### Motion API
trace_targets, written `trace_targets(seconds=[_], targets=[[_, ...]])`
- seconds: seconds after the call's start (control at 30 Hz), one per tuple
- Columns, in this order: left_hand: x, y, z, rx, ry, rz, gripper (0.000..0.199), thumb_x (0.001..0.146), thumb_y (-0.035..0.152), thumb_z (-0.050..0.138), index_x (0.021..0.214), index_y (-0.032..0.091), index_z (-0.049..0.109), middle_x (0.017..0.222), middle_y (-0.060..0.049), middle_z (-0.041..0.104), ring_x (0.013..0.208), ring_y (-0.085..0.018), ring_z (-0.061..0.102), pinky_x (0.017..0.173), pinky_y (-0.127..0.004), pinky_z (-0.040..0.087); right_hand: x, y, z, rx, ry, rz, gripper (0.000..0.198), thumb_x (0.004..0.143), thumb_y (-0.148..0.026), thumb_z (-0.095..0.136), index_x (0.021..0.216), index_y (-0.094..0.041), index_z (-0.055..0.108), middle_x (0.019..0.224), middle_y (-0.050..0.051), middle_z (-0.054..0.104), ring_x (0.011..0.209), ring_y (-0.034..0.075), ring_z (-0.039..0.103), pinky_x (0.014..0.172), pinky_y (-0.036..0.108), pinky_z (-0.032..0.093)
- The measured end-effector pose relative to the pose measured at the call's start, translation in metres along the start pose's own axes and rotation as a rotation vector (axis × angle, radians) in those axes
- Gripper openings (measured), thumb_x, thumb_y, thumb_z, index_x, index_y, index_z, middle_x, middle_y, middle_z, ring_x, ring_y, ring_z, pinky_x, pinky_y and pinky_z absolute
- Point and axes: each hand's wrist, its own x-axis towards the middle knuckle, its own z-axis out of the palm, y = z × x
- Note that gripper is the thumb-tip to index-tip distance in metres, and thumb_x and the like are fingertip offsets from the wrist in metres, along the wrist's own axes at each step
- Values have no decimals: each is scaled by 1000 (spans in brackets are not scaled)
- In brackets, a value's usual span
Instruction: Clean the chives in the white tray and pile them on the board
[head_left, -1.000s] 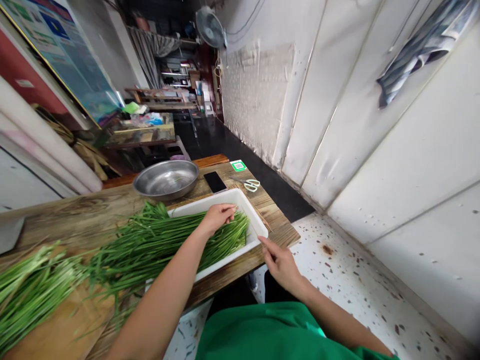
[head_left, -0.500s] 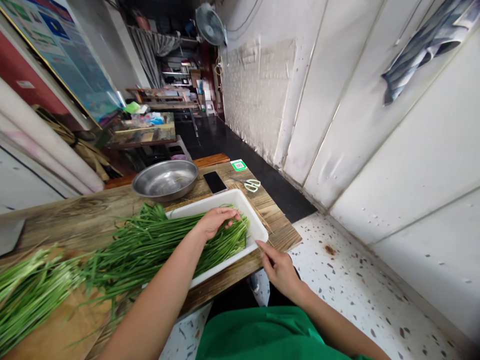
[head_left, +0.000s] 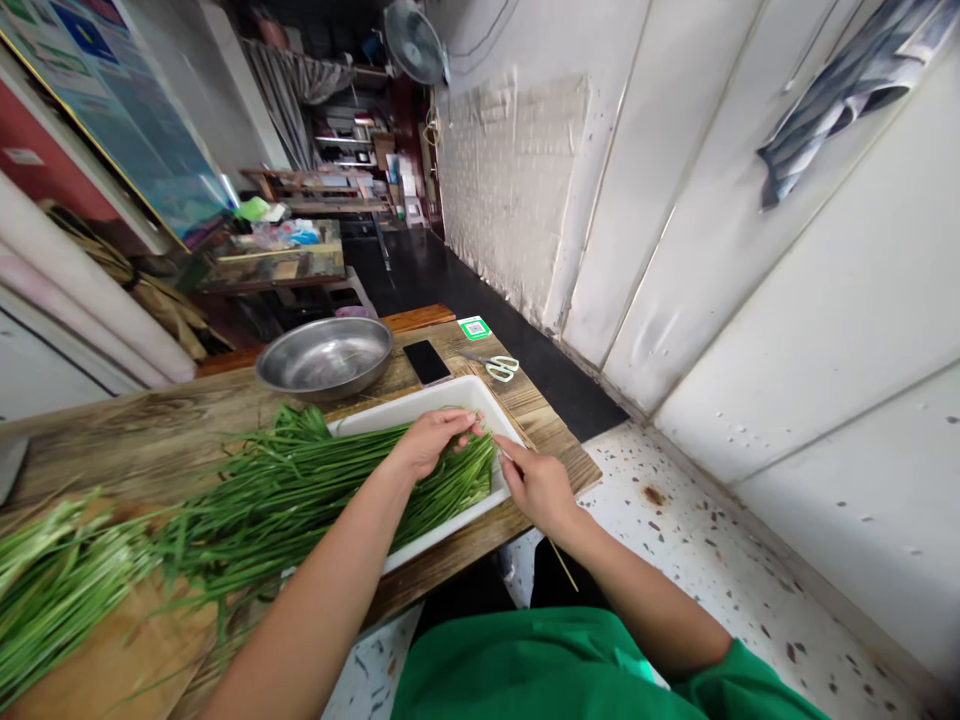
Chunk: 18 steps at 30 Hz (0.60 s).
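A long bundle of green chives (head_left: 322,480) lies in a white plastic tray (head_left: 409,552), its leafy part hanging out over the left end. Above the cut stem ends, my left hand (head_left: 435,440) is closed, with a few chive stems pinched between thumb and fingers. Just right of it, my right hand (head_left: 541,485) grips a thin bamboo skewer (head_left: 564,566). The skewer's lower end sticks out below my wrist, and its front end points at the left fingertips. Whether the tip touches the stems is too small to tell.
Behind the tray stand a steel basin (head_left: 326,360), a black phone (head_left: 427,362) and scissors (head_left: 499,367). More chives (head_left: 67,590) lie on brown paper (head_left: 142,640) at left. Thin sticks lie along the tray's right side. The wooden table (head_left: 581,465) ends close by at right.
My right hand has moved up and left, bringing the skewer close to my left fingertips. The skewer's lower end now shows below my wrist. My left hand stays nearly in place.
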Motion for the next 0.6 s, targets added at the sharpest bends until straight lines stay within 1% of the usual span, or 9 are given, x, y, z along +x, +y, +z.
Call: trace_targets(seconds=[0.07,0.17,0.23,0.37,0.5,0.6], targets=[[1,-1,-2,-30,35,-3,35,66,38,61,87,9,62,72,-5,57,50,-5,38,47,-20,30,5,0,5,-2,16,14,36,84,-24,37,118,-24,50,87,2,67,64,11,61,63,18,43],[2,-3,-5,-74,42,-27,35,65,35,63,91,11,61,71,-3,57,48,-4,37,45,-19,28,4,2,12,29,41,37,37,83,-25,37,118,-22,50,76,1,68,57,11,59,59,18,43],[3,-3,-5,-110,40,-52,34,64,33,64,91,12,62,74,-4,58,47,-3,37,44,-18,27,2,3,14,66,53,36,37,83,-25,37,117,-22,51,73,1,67,55,10,58,59,18,42],[5,-1,-6,-171,52,-94,29,65,29,64,88,12,62,80,-5,58,46,-1,36,41,-15,27,-1,6,13,130,76,26,37,82,-24,38,115,-22,53,70,0,66,52,9,56,56,18,42],[4,2,-7,-207,60,-126,24,66,26,64,84,10,62,77,-3,56,44,0,34,39,-13,27,-1,8,14,160,81,18,37,82,-24,37,115,-21,53,64,-1,64,49,9,54,54,18,41],[4,2,-8,-218,60,-138,20,66,25,64,80,10,62,74,-3,55,44,0,34,38,-14,27,-2,10,15,169,74,11,36,82,-25,38,114,-21,54,65,-1,65,48,9,53,53,18,41]])
